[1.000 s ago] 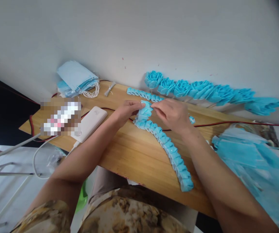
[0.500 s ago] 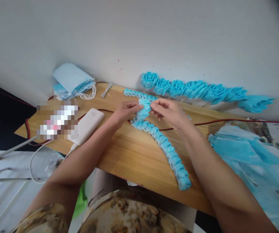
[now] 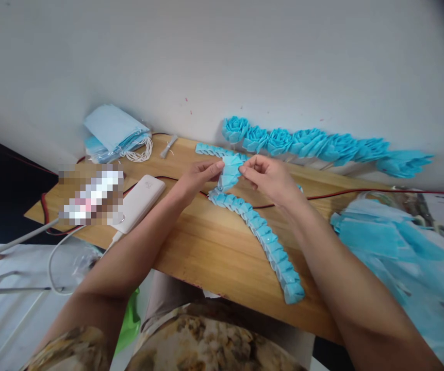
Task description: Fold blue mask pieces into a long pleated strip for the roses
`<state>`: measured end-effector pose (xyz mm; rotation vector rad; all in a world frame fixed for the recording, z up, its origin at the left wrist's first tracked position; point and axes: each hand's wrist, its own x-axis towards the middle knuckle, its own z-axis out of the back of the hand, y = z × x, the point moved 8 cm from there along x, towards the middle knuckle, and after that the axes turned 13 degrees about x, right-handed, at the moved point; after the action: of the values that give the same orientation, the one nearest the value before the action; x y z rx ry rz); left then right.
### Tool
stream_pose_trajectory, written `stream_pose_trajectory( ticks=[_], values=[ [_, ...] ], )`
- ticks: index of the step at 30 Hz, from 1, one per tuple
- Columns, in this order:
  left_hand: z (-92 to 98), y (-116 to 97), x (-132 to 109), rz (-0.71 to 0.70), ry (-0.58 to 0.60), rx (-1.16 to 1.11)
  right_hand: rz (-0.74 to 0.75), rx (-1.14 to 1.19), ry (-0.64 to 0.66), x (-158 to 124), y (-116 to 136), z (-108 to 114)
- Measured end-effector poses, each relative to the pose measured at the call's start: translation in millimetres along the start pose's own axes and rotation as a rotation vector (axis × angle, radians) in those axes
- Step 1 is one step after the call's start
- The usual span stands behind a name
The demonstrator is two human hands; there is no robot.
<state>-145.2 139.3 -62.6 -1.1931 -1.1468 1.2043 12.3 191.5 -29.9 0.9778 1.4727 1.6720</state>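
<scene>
Above the wooden table, my left hand (image 3: 205, 174) pinches the left edge of a light-blue folded strip (image 3: 230, 172) of mask-like fabric. My right hand (image 3: 262, 174) is closed on the strip's right edge, thumb against fingers. Pleated folds show on the piece between the two hands. Below it, a long folded blue chain (image 3: 262, 232) curves across the table toward the front edge. The strip's lower end meets this chain; whether they are joined I cannot tell. A second folded row (image 3: 210, 150) lies behind my hands, partly hidden by them.
Blue fabric flowers (image 3: 279, 140) lean along the wall. A stack of face masks (image 3: 115, 129) stands back left, near a bundle of thin ties (image 3: 168, 147). A white power bank (image 3: 144, 196) with a cable lies left. Loose blue fabric (image 3: 392, 242) is heaped right. A red-black wire (image 3: 322, 197) crosses the table.
The held strip looks slightly more spread and turned between my fingers. Both hands stay nearly in place, and the view has shifted a little.
</scene>
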Motion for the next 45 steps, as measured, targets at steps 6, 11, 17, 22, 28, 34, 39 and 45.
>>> stream_pose_trajectory(
  ticks=[6, 11, 17, 22, 28, 34, 39, 45],
  values=[
    [5.1, -3, -1, -0.023, -0.07, 0.041, 0.023, -0.006, -0.007, 0, -2, 0],
    [11.8, -2, 1, -0.014, -0.124, -0.083, 0.044, 0.102, -0.061, 2, -1, 9],
    [12.4, -2, 1, 0.012, -0.139, -0.111, 0.042, 0.04, 0.015, 3, -4, 2],
    [10.6, -2, 1, 0.0, -0.113, -0.122, 0.055, -0.049, 0.064, 0, -4, -3],
    [6.9, 1, 2, 0.0, -0.069, -0.074, 0.093, -0.083, 0.099, -2, 0, -12],
    [5.3, -7, 1, -0.008, -0.047, -0.081, 0.149, -0.237, 0.102, -5, 4, -16],
    [11.0, -21, -3, -0.09, -0.104, 0.127, 0.252, -0.513, 0.156, -13, 16, -26],
    [5.0, -24, -8, -0.164, -0.046, 0.395, 0.486, -0.807, 0.237, -23, 22, -42]
  ],
)
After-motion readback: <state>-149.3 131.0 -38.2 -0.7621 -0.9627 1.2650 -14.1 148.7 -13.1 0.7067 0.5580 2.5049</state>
